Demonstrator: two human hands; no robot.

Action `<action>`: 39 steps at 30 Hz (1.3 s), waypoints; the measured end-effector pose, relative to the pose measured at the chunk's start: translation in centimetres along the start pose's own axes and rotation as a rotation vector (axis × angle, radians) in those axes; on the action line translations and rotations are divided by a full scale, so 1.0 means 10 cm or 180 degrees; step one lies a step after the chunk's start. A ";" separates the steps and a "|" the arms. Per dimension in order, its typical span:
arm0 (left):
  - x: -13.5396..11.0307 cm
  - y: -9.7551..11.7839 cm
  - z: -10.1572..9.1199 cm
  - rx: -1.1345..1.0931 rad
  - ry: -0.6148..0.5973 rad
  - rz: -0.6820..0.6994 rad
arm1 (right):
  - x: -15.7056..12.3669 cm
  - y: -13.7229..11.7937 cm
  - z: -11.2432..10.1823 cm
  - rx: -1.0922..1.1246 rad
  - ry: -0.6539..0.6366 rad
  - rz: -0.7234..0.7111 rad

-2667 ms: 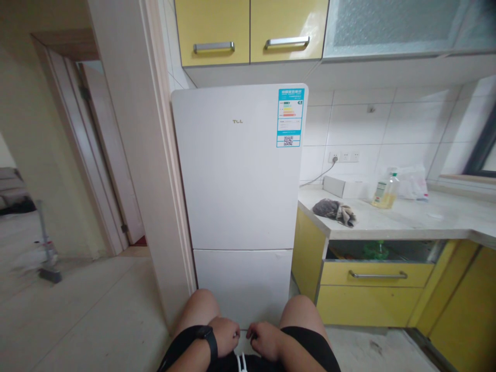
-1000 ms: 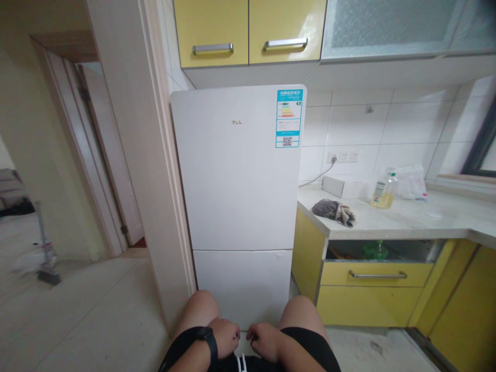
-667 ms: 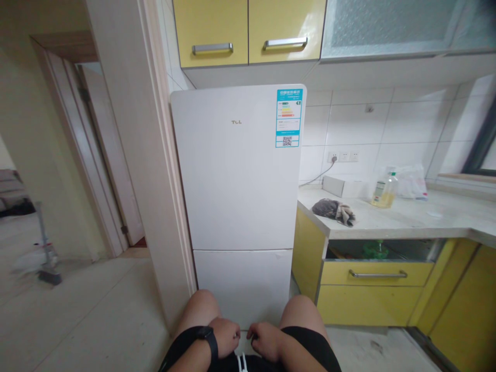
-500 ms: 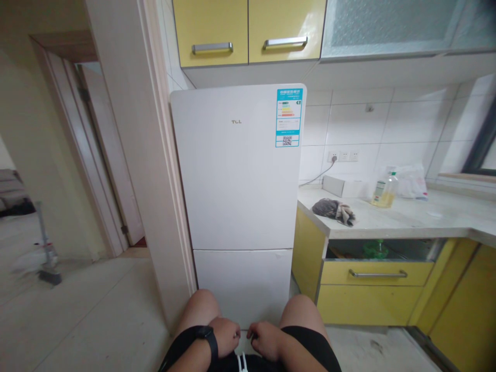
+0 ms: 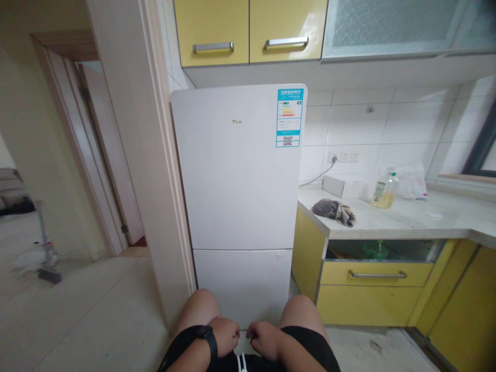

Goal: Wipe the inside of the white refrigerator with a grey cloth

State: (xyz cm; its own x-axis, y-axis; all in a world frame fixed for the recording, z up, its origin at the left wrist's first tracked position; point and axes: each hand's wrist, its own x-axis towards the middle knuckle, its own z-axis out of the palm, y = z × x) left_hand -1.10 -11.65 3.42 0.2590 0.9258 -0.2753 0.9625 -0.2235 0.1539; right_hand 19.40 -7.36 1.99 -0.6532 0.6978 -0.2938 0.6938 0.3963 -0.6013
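A white two-door fridge (image 5: 238, 175) stands straight in front of me, both doors closed, with a blue label at its top right. My knees almost reach its lower door. My left hand (image 5: 225, 336), with a black watch on the wrist, rests curled between my thighs. My right hand (image 5: 263, 340) lies curled beside it, almost touching it. Both have their fingers closed, and I cannot make out anything in them. White drawstrings (image 5: 242, 362) of my black shorts hang just below the hands.
To the right runs a pale counter (image 5: 406, 219) with a grey rag (image 5: 334, 210), an oil bottle (image 5: 385, 191) and a plastic bag. Under it a yellow drawer (image 5: 375, 274) stands slightly open. Yellow wall cabinets (image 5: 248, 31) hang above. A doorway and a broom (image 5: 46, 248) are to the left.
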 end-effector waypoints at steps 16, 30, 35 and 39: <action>0.01 0.01 0.00 0.0025 -0.0028 -0.0034 | -0.01 -0.01 -0.02 -0.0044 -0.0001 0.0007; 0.03 -0.03 0.04 -0.0011 -0.0017 0.0000 | 0.01 0.02 0.02 -0.0002 0.0035 -0.0010; 0.03 -0.03 0.04 -0.0034 -0.0025 0.0010 | 0.02 0.02 0.01 -0.0002 0.0023 0.0001; 0.03 -0.02 0.03 -0.0020 -0.0022 0.0014 | 0.02 0.02 0.01 -0.0027 0.0016 0.0006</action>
State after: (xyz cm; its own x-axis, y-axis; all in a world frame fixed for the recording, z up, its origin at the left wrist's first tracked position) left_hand -1.21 -11.46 2.99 0.2639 0.9227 -0.2811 0.9608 -0.2257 0.1612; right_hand 19.38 -7.23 1.73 -0.6504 0.7016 -0.2911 0.6976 0.3999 -0.5945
